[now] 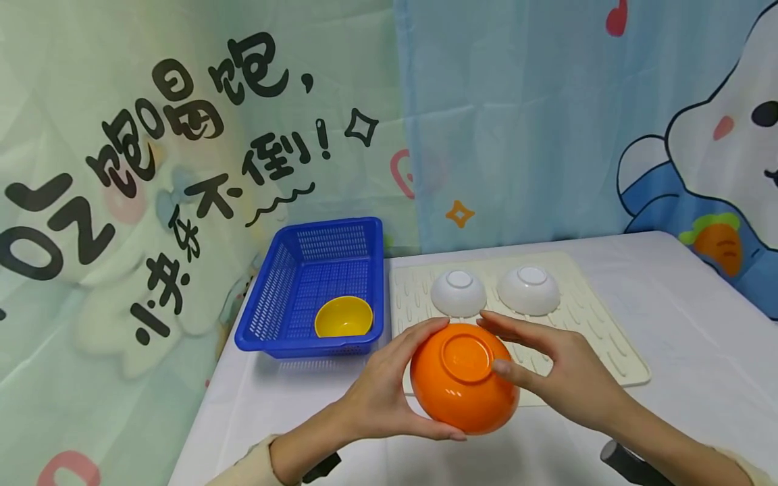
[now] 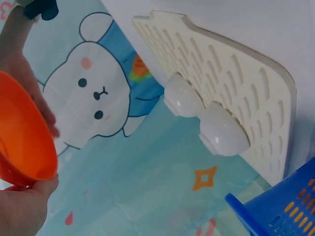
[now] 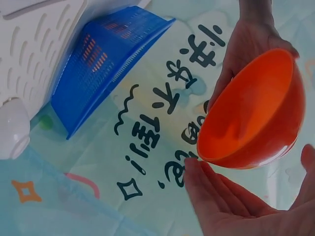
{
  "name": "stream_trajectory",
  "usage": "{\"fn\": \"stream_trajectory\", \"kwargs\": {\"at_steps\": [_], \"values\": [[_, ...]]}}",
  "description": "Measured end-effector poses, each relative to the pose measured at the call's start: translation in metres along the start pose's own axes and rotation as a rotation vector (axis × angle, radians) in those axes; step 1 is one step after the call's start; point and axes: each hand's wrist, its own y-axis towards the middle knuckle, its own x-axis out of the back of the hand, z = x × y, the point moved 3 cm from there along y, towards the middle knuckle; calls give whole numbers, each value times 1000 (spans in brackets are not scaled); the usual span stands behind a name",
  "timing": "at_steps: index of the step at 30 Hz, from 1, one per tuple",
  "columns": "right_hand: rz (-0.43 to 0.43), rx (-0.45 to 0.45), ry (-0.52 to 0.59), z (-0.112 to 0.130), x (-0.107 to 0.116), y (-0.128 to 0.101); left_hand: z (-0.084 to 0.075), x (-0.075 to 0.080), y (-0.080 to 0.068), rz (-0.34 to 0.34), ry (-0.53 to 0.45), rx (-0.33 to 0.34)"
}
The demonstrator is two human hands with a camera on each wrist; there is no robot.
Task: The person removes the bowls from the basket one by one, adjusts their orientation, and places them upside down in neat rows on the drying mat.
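An orange bowl [image 1: 464, 405] is held above the table, its round base facing the head camera. My left hand [image 1: 379, 401] grips its left side, thumb below and fingers above. On the other side my right hand [image 1: 565, 364] is spread beside the bowl, thumb and fingers apart. The right wrist view shows the bowl's hollow inside [image 3: 246, 108] and the straight fingers [image 3: 216, 196] of my right hand close to its rim; whether they touch it I cannot tell. Two white bowls [image 1: 458, 297] [image 1: 529, 293] lie upside down on a cream ridged mat [image 1: 586, 331] behind.
Left of the mat stands a blue plastic basket [image 1: 273, 239] with perforated walls. A yellow bowl [image 1: 343, 317] sits inside, near its front right corner. A white cloth [image 1: 687, 304] covers the table, and printed curtains [image 1: 516, 135] hang behind it and on the left.
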Motion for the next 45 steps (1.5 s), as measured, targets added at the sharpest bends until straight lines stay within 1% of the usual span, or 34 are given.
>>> {"fn": "stream_trajectory", "kwargs": {"at_steps": [1, 3, 5, 8, 11, 15, 22, 26, 29, 33, 36, 39, 42, 45], "values": [[-14, 26, -2, 1, -1, -2, -1, 1, 0, -2, 2, 4], [-39, 81, -9, 2, -2, -5, 2, 0, -1, -4, 4, 13], [-57, 132, -23, 3, -3, -6, 9, -4, -4, -4, 2, 22], [-71, 169, -42, 3, -6, -8, 21, -9, -7, -4, 2, 26], [-78, 180, -61, 2, -8, -9, 28, -12, -9, -5, 12, 17], [-77, 176, -75, 1, -9, -9, 30, -14, -10, -9, 24, 8], [-61, 178, -76, -4, -8, -5, 36, -17, -7, -15, -7, 27], [-48, 180, -69, -12, -7, 0, 44, -20, -3, -14, -27, 36], [-39, 185, -65, -20, -6, 8, 56, -25, 3, -23, -61, 42], [-2, 163, -62, -36, -5, 22, 79, -34, 11, -47, -131, 54], [51, 123, -50, -52, -5, 33, 97, -42, 15, -61, -151, 94], [107, 85, -25, -69, -7, 42, 114, -53, 16, -64, -127, 154], [147, 57, -21, -86, -11, 47, 127, -63, 17, -56, -101, 209], [169, 43, -20, -100, -16, 49, 137, -71, 18, -51, -71, 226]]}}
